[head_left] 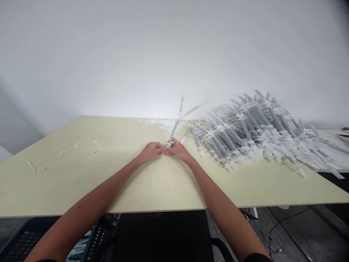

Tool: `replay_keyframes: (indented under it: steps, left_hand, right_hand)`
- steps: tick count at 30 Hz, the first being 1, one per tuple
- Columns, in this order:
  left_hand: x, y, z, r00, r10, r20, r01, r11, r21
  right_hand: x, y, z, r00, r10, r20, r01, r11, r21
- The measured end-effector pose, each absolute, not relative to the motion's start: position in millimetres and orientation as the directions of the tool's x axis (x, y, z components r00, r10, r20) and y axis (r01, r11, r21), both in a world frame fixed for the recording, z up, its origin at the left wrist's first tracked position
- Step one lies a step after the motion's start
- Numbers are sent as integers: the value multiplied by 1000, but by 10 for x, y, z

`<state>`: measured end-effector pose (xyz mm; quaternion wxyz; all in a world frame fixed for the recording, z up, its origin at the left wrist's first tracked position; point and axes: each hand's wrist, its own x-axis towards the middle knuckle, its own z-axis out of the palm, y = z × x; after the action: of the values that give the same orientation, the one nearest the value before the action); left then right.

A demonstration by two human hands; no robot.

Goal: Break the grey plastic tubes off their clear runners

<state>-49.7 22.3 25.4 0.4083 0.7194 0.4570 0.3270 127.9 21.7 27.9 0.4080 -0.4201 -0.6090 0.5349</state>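
A translucent grey Y-shaped tube (174,129) leans up over the middle of the table, its two branches spread at the top and its lower end among my fingers. My right hand (178,150) is closed around that lower end. Close against it, my left hand (152,150) is closed in a pinch at the tube's base; what lies between its fingertips is too small to make out. Behind the tube lies a scatter of thin white cable ties (163,126).
At right, a large heap of grey tubes (226,140) with white ties spreads over the pale yellow table (114,189). A loose white tie (79,141) and small scraps lie at left. A dark blue basket (24,236) stands below the front edge. A wall rises behind.
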Motion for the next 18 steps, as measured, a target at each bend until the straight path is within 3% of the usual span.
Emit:
replay_keyframes:
  steps: [7,18]
  left_hand:
    - [-489,178,313,316,938,143,498,-293,816]
    - [-579,239,309,255,958,131,520,-250,817]
  right_hand:
    - [1297,225,261,-308,950,57,89,88,-992]
    - [1340,214,277,-331,942,49,36,65,-997]
